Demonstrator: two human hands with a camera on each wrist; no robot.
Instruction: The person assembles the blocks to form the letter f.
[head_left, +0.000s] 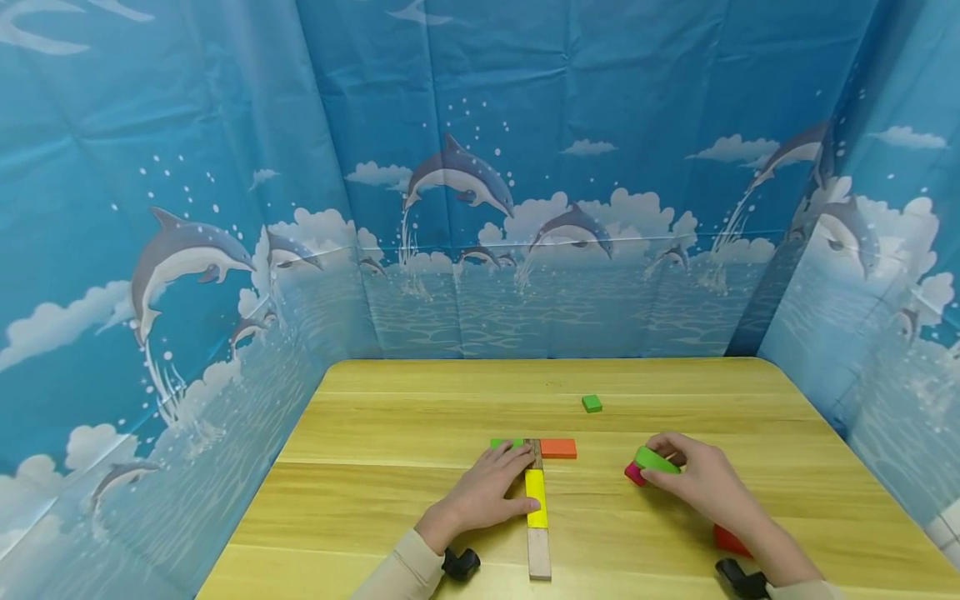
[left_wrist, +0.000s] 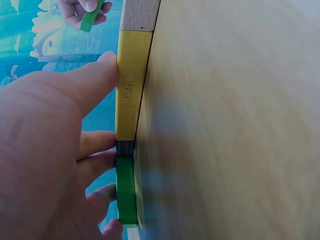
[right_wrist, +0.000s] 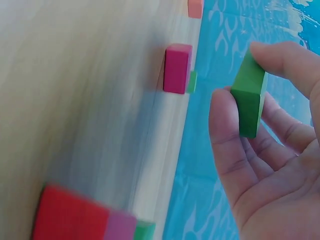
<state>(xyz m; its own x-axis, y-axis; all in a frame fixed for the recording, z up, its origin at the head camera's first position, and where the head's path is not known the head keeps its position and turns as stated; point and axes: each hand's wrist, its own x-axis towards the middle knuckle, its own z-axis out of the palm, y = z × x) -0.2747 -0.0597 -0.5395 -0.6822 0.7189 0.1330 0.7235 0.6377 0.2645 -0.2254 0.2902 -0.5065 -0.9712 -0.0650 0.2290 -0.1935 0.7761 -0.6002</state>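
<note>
Five blocks [head_left: 537, 483] make a T; my loose left hand [head_left: 486, 492] touches them. My right hand [head_left: 703, 472] pinches a green block [head_left: 657, 460], not placed yet.

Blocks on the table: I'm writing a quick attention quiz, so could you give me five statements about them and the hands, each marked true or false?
1. The right hand holds a green block. True.
2. The left hand is clear of every block. False: its thumb touches the yellow block.
3. The yellow block lies between a dark wood block and a pale wood block. True.
4. A pink block sits on top of the yellow block. False: it rests on the table, near the right hand.
5. In the head view, a small green block lies farther from the person than the orange block. True.
</note>
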